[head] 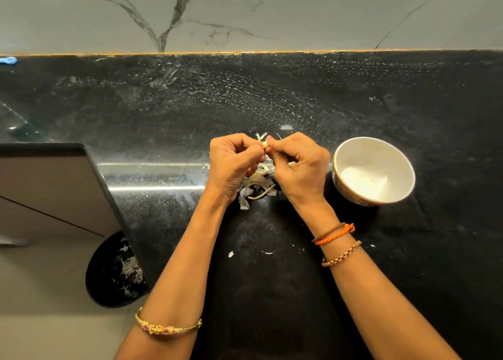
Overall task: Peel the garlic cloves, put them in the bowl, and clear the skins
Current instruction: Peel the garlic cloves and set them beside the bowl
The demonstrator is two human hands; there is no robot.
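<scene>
Between both sets of fingers [260, 147], just above the skins [257, 187] on the surface [272, 278]: garlic clove [264, 144], pinched by left hand [234, 166] and right hand [298, 166]. Bowl [408, 169] just beside the right hand, nearer for the drop.

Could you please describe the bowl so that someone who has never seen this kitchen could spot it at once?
Start at the black speckled stone countertop under the grey marble wall. Just right of the right hand sits a round white ceramic bowl. It is the only vessel on the counter, unlike the papery garlic skins scattered beneath the hands.
</scene>
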